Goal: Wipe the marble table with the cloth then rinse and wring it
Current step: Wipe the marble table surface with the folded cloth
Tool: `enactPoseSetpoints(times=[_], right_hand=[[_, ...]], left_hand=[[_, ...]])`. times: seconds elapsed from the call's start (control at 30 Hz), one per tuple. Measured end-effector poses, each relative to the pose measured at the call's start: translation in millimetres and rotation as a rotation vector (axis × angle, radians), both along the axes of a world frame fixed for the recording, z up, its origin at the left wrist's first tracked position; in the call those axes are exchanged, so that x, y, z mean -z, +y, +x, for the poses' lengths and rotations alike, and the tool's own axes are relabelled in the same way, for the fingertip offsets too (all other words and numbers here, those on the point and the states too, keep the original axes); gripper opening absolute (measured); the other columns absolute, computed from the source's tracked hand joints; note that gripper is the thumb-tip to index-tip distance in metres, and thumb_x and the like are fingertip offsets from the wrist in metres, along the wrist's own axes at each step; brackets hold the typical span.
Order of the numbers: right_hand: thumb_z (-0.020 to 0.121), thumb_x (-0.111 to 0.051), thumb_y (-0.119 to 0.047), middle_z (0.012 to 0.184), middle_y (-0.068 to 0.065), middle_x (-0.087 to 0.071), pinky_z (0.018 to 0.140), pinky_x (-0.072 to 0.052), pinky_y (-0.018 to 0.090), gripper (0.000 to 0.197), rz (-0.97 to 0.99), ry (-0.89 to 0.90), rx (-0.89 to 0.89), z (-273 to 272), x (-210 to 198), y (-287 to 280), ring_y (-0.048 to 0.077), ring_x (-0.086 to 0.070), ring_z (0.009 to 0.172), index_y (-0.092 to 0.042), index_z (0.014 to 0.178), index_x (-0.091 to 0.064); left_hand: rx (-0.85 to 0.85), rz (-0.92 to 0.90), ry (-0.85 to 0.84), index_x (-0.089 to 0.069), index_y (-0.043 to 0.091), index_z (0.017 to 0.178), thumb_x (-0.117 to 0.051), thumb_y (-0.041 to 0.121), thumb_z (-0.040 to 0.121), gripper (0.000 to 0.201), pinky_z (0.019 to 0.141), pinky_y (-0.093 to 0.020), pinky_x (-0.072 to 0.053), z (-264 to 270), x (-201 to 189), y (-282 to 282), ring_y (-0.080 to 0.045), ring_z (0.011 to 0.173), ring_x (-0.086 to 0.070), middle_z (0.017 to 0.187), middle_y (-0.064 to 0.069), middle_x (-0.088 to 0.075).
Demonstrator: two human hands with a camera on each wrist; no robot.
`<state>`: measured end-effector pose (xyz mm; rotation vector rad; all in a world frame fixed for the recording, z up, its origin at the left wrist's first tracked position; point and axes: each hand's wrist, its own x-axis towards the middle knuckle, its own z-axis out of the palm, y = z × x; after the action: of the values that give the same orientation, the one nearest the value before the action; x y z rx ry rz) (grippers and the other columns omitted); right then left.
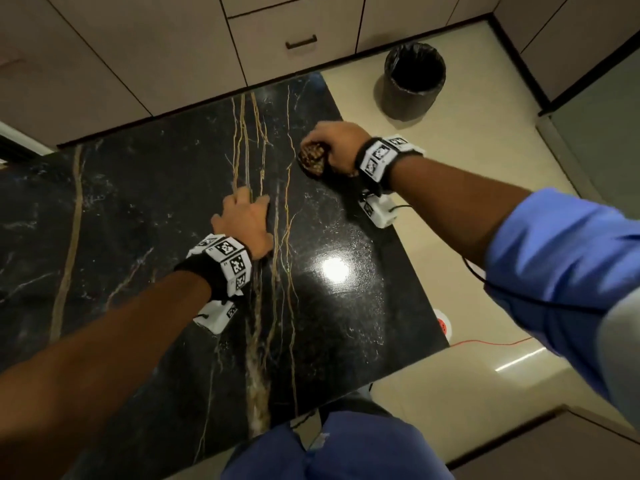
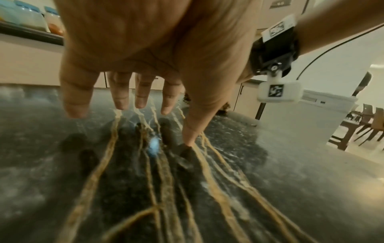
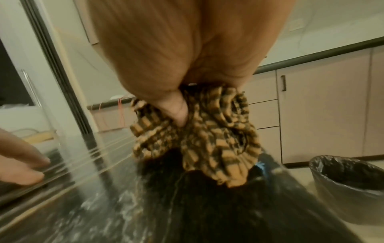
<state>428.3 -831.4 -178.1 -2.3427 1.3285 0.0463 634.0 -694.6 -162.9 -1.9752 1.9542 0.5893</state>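
Clenched in right hand (image 1: 334, 144): checked cloth (image 1: 311, 160), soft, light, bunched, far right on marble table (image 1: 138, 202). Left hand (image 1: 244, 220) spread, fingertips bracing.

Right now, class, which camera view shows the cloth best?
The right wrist view: the checked cloth fills the centre, bunched in the right hand. The head view shows it small; the left wrist view barely glimpses it.

Marble table (image 1: 145, 202) was black w/ gold & white veins. Cloth (image 3: 216, 139) tan-black checked. Bin liner (image 1: 414, 65) black. Sleeve (image 1: 554, 265) blue. Cabinets (image 1: 138, 57) beige.
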Motion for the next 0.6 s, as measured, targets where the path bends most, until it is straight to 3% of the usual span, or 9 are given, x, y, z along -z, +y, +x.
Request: enactPoseSetpoints(times=[0.07,0.17,0.27,0.37,0.43,0.5,0.6], right_hand=[[0.084,-0.057,-0.007,0.125,0.007,-0.056,0.096,-0.042,0.037,0.052,0.02,0.093,-0.094,10.0,3.5,1.9,0.032,-0.052,0.115,-0.027,0.132,-0.056],[0.082,-0.058,-0.006,0.125,0.004,-0.057,0.093,-0.042,0.039,0.055,0.022,0.065,-0.216,-2.9,1.1,33.8,0.029,-0.051,0.111,-0.029,0.132,-0.057],[0.079,-0.062,-0.003,0.117,0.0,-0.064,0.086,-0.04,0.03,0.051,0.106,0.022,-0.32,-35.7,-6.1,90.5,0.023,-0.053,0.103,-0.03,0.123,-0.066],[0.077,-0.064,-0.001,0.113,-0.009,-0.067,0.087,-0.046,0.033,0.048,0.255,0.086,-0.359,-73.9,-12.0,136.8,0.013,-0.051,0.096,-0.033,0.112,-0.071],[0.074,-0.062,0.003,0.114,-0.01,-0.068,0.088,-0.049,0.034,0.051,0.347,0.1,-0.323,-90.0,-14.7,143.2,0.014,-0.058,0.1,-0.033,0.11,-0.072],[0.073,-0.059,0.007,0.114,-0.006,-0.069,0.083,-0.052,0.032,0.056,0.365,0.03,-0.178,-95.3,-16.9,132.1,0.017,-0.062,0.099,-0.031,0.112,-0.072],[0.075,-0.056,0.006,0.112,-0.003,-0.069,0.085,-0.052,0.038,0.055,0.177,-0.099,0.026,-83.6,-13.4,93.1,0.02,-0.061,0.101,-0.03,0.115,-0.069]], left_hand=[[-0.014,-0.005,0.028,-0.037,0.025,0.141,-0.07,0.035,0.079,0.071,0.099,-0.057,-0.04,-6.8,2.5,9.4,-0.034,0.133,-0.029,0.147,-0.008,-0.027],[-0.01,0.008,0.063,-0.04,0.025,0.139,-0.067,0.04,0.081,0.066,0.098,-0.054,-0.04,-15.2,4.4,21.1,-0.032,0.133,-0.03,0.145,-0.006,-0.029],[0.003,0.005,0.105,-0.041,0.025,0.137,-0.066,0.042,0.081,0.064,0.099,-0.055,-0.04,-20.7,6.7,32.4,-0.031,0.134,-0.029,0.145,-0.006,-0.029],[0.021,0.038,0.133,-0.039,0.027,0.138,-0.067,0.044,0.08,0.067,0.101,-0.056,-0.039,-25.0,7.9,42.4,-0.03,0.136,-0.028,0.147,-0.005,-0.027],[0.032,0.063,0.134,-0.036,0.028,0.14,-0.067,0.043,0.08,0.069,0.103,-0.057,-0.037,-28.3,7.8,49.7,-0.029,0.138,-0.025,0.149,-0.005,-0.025],[0.055,0.064,0.124,-0.033,0.029,0.141,-0.069,0.042,0.079,0.072,0.104,-0.06,-0.035,-30.8,9.5,55.8,-0.029,0.14,-0.021,0.151,-0.006,-0.022],[0.065,0.072,0.099,-0.027,0.03,0.143,-0.07,0.045,0.077,0.08,0.104,-0.062,-0.033,-33.9,11.6,60.4,-0.031,0.142,-0.016,0.154,-0.006,-0.016]])
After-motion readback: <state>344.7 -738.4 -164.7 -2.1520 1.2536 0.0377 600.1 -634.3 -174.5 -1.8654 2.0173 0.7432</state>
